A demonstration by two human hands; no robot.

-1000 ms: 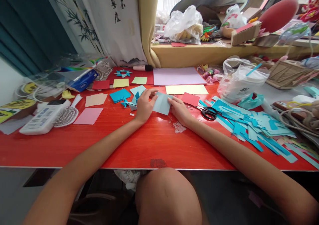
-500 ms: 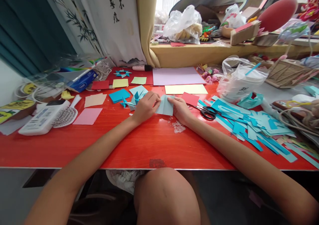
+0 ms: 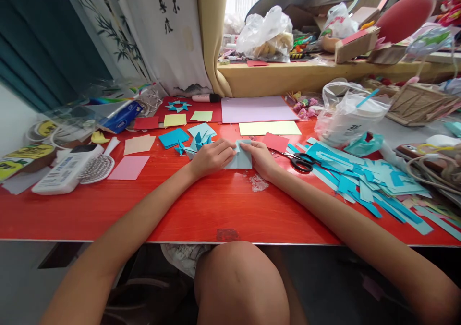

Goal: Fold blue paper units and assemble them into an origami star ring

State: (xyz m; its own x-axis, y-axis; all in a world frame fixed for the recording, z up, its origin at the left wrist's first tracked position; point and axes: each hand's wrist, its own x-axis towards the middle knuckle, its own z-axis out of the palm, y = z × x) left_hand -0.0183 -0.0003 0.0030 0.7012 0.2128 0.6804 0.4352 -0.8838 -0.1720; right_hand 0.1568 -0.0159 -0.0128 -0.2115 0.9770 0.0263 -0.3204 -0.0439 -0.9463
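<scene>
Both hands work a pale blue sheet of paper [image 3: 240,160] lying on the red table [image 3: 201,205]. My left hand [image 3: 211,157] pinches its upper left edge with closed fingers. My right hand [image 3: 262,158] pinches the upper right edge the same way. The sheet is partly folded, and its far edge meets between my fingertips. Folded blue paper pieces [image 3: 196,141] lie just left of my left hand. Black-handled scissors [image 3: 301,162] rest right of my right hand.
Coloured paper squares [image 3: 128,167] lie at left beside a hairbrush [image 3: 96,165] and a white remote [image 3: 63,171]. A heap of blue paper strips [image 3: 363,178] covers the right side. A plastic bag [image 3: 345,114] and a lilac sheet [image 3: 256,109] sit behind.
The pale blue sheet has been folded down and now lies flatter and smaller on the table. Both hands have drawn closer together over its far edge.
</scene>
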